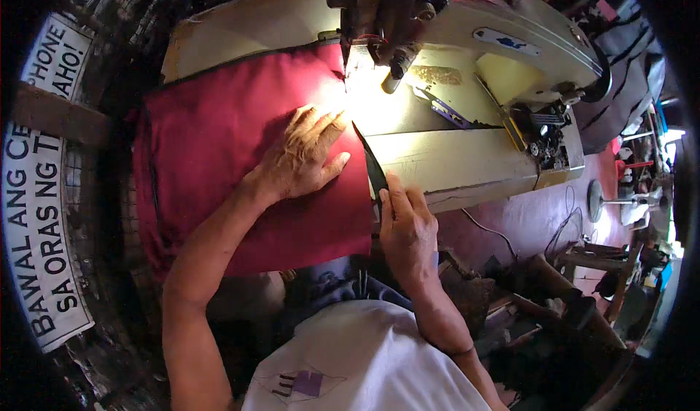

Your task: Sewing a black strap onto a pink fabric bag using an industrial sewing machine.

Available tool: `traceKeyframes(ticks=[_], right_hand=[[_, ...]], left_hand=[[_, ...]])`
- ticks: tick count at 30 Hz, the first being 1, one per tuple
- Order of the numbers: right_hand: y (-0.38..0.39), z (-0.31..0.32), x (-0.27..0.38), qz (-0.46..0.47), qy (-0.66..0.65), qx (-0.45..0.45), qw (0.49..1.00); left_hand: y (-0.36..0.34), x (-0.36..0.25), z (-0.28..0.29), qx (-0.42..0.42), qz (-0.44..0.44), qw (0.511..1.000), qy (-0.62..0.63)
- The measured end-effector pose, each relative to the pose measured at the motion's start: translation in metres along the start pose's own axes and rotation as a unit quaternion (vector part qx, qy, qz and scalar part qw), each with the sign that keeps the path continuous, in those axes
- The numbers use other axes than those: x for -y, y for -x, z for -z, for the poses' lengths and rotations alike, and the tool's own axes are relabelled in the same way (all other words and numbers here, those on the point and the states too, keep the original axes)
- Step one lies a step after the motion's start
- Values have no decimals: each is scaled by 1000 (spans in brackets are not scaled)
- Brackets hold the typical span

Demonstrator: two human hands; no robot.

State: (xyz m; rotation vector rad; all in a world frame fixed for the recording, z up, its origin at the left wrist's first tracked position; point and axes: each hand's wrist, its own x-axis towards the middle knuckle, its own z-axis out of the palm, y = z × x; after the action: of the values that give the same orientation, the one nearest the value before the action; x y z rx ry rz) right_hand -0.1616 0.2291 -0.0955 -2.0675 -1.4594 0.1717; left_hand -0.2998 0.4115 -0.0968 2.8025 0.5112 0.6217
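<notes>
A large piece of dark red fabric (219, 156) lies across the sewing machine's pale bed, hanging over the near edge toward my lap. Its upper right corner reaches under the sewing machine head (375, 17), in bright lamplight. My left hand (310, 152) rests palm down on the cloth just below the needle area, fingers forward and thumb out to the side. Along the fabric's right edge runs a narrow dark strip (373, 165). My right hand (408, 229) pinches the lower part of this strip between thumb and fingers, slightly blurred. Whether the strip is attached there, I cannot tell.
Purple-handled thread snips (448, 112) lie on the bed right of the needle. Beyond them are a yellow tool (515, 135) and a bobbin winder (541, 135). Grey material (616, 83) is heaped behind the machine. A standing fan (596, 200) and wooden frames (576, 272) occupy the right side.
</notes>
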Motion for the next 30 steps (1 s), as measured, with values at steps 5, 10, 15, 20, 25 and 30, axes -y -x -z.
traceKeyframes(ticks=[5, 10, 15, 20, 25, 30], right_hand=[[8, -13, 3, 27, -40, -48, 998], [4, -10, -2, 21, -160, -5, 987], [4, -6, -2, 21, -162, -38, 986], [5, 3, 4, -24, -158, -18, 987], [6, 14, 1, -59, -160, 11, 985], [8, 4, -1, -69, -222, -4, 973]], left_hand=[[2, 1, -2, 4, 8, 1000, 4], [1, -3, 3, 10, 10, 1000, 10], [59, -77, 6, 59, -36, 997, -30], [93, -112, -22, 75, -15, 975, -209], [99, -105, 4, 10, 12, 1000, 4], [100, -96, 51, 22, 444, 853, 272]])
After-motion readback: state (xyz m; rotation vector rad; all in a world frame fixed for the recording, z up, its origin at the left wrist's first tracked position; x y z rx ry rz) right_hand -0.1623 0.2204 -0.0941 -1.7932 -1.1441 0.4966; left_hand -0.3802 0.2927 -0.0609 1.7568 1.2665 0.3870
